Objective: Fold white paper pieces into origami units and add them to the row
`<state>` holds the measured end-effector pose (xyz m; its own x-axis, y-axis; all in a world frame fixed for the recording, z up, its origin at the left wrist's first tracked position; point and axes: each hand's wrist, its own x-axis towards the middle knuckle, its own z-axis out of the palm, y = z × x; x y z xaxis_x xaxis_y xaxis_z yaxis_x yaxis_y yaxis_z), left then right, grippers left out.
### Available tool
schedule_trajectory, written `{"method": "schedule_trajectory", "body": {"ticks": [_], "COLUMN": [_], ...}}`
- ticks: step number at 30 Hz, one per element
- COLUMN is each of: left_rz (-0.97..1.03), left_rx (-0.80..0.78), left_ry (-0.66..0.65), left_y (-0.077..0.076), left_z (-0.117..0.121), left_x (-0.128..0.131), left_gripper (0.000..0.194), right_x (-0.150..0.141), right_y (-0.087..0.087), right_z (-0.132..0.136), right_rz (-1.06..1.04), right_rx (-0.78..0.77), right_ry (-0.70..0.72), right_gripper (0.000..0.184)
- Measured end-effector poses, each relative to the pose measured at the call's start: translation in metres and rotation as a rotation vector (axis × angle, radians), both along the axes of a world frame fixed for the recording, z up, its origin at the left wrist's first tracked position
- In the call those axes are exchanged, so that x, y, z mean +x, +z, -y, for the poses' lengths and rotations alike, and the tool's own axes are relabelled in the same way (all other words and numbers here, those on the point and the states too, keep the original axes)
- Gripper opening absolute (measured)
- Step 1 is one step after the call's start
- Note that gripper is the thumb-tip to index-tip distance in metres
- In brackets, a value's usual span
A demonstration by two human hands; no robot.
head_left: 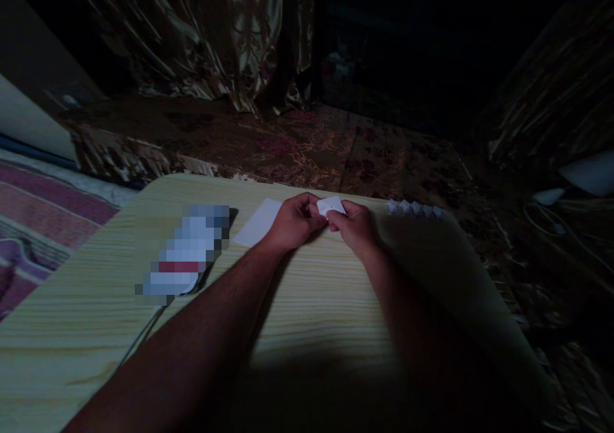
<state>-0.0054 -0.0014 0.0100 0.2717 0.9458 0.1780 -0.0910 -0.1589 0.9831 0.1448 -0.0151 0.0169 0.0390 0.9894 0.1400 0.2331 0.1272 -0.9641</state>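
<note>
A pixelated object on the tabletop is blurred; the fingertips hide most of the small white piece.

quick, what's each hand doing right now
Left hand: shut on the small white paper piece, pinching its left side.
Right hand: shut on the same paper piece, pinching its right side.

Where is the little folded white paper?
The small folded paper is pinched between the left hand and right hand, over the table's far edge.

Dim room, wooden table, shiny curtain, floral carpet
</note>
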Motion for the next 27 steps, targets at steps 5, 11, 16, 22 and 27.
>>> {"method": "schedule_trajectory", "body": {"ticks": [5,11,16,22,27], "left_rz": [0.051,0.055,0.044,0.158,0.139], "left_rx": [0.007,-0.018,-0.037,-0.083,-0.093], "left_ry": [0.064,0.090,0.046,0.146,0.147], "left_y": [-0.002,-0.003,0.003,0.008,0.004], "left_z": [-0.003,-0.004,0.000,-0.002,-0.006], "left_x": [0.000,-0.001,0.000,-0.001,-0.001], "left_gripper": [0.029,0.029,0.026,0.028,0.024], "right_x": [0.000,0.001,0.002,0.003,0.002], "right_y": [0.002,-0.007,-0.006,-0.005,-0.006], "right_z": [0.000,-0.005,-0.003,-0.001,-0.001], "right_rz": [-0.086,-0.158,-0.102,-0.022,0.070], "right_rx": [-0.019,0.005,-0.001,-0.015,0.002], "right_ry": [0.088,0.060,0.028,0.068,0.109], "right_gripper": [0.017,0.015,0.012,0.014,0.012]}}
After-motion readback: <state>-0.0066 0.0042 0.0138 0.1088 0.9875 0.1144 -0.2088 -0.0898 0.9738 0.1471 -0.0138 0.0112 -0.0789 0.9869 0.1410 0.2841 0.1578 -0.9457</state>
